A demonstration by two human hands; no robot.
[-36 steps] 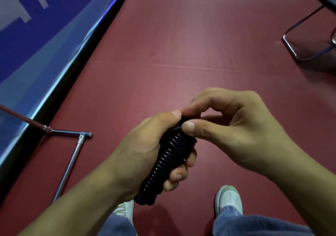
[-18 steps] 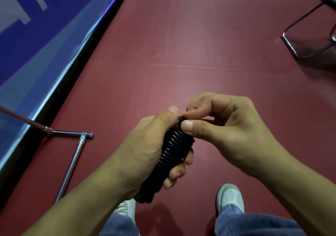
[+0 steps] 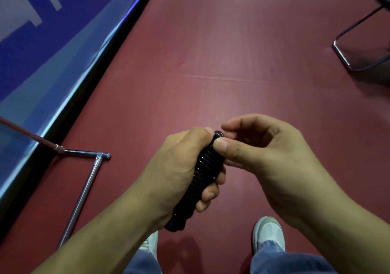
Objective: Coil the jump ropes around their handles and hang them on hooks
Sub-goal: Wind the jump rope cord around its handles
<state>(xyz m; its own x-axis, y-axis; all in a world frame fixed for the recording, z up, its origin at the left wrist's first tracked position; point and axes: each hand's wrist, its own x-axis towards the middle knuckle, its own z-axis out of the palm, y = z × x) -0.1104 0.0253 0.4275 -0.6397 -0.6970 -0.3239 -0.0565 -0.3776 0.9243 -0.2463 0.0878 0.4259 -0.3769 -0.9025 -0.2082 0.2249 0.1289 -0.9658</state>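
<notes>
Black coiled rope [image 3: 207, 165] sat gripped in left hand [image 3: 175, 168], likely to keep turns tight; right hand [image 3: 270, 157] pinched its top, apparently securing end.

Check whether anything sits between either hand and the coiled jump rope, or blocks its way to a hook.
Nothing between: the left hand grips the coiled jump rope mid-length, the right hand pinches its top end. No hook in view, so that path can't be judged.
</notes>
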